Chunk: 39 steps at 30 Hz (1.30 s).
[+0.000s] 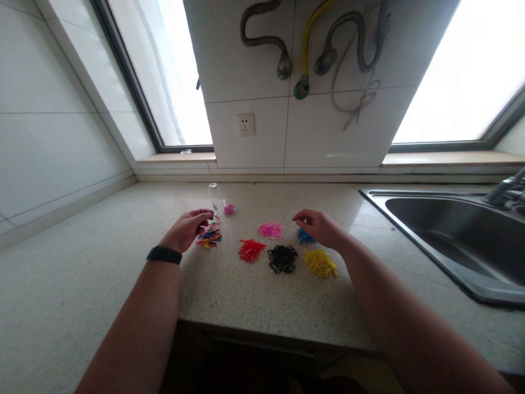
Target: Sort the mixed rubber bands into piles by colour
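Observation:
My left hand (192,227), with a dark band on its wrist, pinches a small red rubber band (215,216) above a mixed-colour pile of rubber bands (210,236). My right hand (314,225) hovers over a blue pile (305,236) and partly covers it. Its thumb and forefinger are pressed together; whatever may be between them is too small to make out. Between the hands lie a pink pile (270,230), a red pile (251,250) and a black pile (283,258). Nearer to me on the right is a yellow pile (320,264).
A clear plastic container (215,198) stands behind my left hand, beside a small pink object (229,209). A steel sink (435,219) is set into the counter (246,301) at right. On the back wall are a socket (246,125) and several hoses (305,49).

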Available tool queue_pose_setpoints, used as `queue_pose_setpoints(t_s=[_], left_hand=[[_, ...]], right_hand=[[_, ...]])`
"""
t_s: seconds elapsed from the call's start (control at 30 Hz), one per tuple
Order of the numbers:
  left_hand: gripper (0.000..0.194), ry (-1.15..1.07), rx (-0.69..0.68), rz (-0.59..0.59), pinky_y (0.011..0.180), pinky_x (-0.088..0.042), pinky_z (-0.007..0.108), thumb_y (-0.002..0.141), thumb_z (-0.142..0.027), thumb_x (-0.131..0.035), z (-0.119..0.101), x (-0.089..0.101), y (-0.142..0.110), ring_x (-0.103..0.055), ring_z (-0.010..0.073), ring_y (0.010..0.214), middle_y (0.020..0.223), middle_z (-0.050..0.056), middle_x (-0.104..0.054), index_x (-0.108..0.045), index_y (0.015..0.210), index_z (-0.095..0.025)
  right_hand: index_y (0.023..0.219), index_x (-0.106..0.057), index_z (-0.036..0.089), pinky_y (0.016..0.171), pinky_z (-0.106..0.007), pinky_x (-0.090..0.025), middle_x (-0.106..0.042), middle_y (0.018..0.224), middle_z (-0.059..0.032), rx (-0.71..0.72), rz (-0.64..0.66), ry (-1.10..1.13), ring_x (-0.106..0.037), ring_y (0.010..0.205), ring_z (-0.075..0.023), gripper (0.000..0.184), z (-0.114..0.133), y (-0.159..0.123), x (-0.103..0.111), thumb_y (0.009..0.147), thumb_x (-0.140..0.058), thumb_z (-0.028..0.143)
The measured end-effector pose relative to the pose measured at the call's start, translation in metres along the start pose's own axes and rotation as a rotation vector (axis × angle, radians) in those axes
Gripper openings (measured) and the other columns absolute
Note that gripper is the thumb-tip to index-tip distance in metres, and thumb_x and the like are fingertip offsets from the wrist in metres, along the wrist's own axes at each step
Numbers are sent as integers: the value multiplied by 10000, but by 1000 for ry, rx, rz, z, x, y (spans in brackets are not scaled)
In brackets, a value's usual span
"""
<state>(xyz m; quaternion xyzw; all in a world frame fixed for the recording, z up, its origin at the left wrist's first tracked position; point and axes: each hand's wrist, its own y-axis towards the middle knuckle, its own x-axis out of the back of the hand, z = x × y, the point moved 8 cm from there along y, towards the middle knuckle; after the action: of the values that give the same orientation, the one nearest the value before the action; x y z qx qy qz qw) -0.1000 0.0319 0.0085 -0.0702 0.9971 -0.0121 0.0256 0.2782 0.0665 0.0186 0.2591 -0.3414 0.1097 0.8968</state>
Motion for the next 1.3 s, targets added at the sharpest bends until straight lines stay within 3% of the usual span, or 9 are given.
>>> queue_pose_setpoints(t_s=[0.23, 0.4, 0.63, 0.87, 1.07, 1.3], left_hand=[[286, -214, -24, 146, 531, -444, 193, 701, -255, -816, -11, -49, -12, -554, 81, 604, 727, 7, -638, -689, 935, -151], [250, -222, -37, 296, 562, -441, 177, 738, -254, -807, -23, -94, -23, -556, 70, 641, 771, 18, -648, -703, 941, -150], [183, -227, -114, 446, 580, -441, 205, 778, -252, -785, -50, -143, -34, -555, 86, 650, 761, 22, -638, -708, 915, -157], [196, -393, -143, 418, 599, -450, 194, 757, -246, -798, -52, -187, -33, -584, 80, 686, 780, 4, -627, -703, 909, -167], [216, -432, -195, 308, 588, -430, 177, 724, -255, -810, -29, -194, -34, -564, 69, 662, 755, -14, -627, -700, 887, -165], [198, -384, -231, 331, 587, -439, 191, 724, -252, -792, -26, -196, -39, -565, 80, 647, 737, -8, -634, -690, 865, -159]], right_hand=[[985, -720, 163, 511, -259, -339, -555, 660, 5, 19, -5, 136, -430, 570, -116, 263, 20, -2, -4, 876, -574, 353], [985, -709, 162, 515, -260, -327, -575, 682, -2, 18, -36, 218, -421, 569, -112, 260, 34, -4, 1, 870, -577, 355], [959, -706, 178, 552, -265, -394, -626, 733, -28, 17, -85, 214, -468, 602, -122, 231, 50, -6, 10, 856, -580, 341], [980, -705, 186, 558, -269, -398, -611, 747, -17, 60, -182, 337, -466, 612, -117, 276, 54, -7, 17, 856, -641, 424], [1001, -715, 192, 536, -261, -371, -589, 730, 0, 82, -230, 428, -450, 602, -108, 301, 56, -8, 17, 820, -711, 431], [925, -717, 198, 503, -255, -349, -576, 674, 17, 84, -229, 417, -435, 566, -104, 224, 68, -13, 11, 812, -728, 391]])
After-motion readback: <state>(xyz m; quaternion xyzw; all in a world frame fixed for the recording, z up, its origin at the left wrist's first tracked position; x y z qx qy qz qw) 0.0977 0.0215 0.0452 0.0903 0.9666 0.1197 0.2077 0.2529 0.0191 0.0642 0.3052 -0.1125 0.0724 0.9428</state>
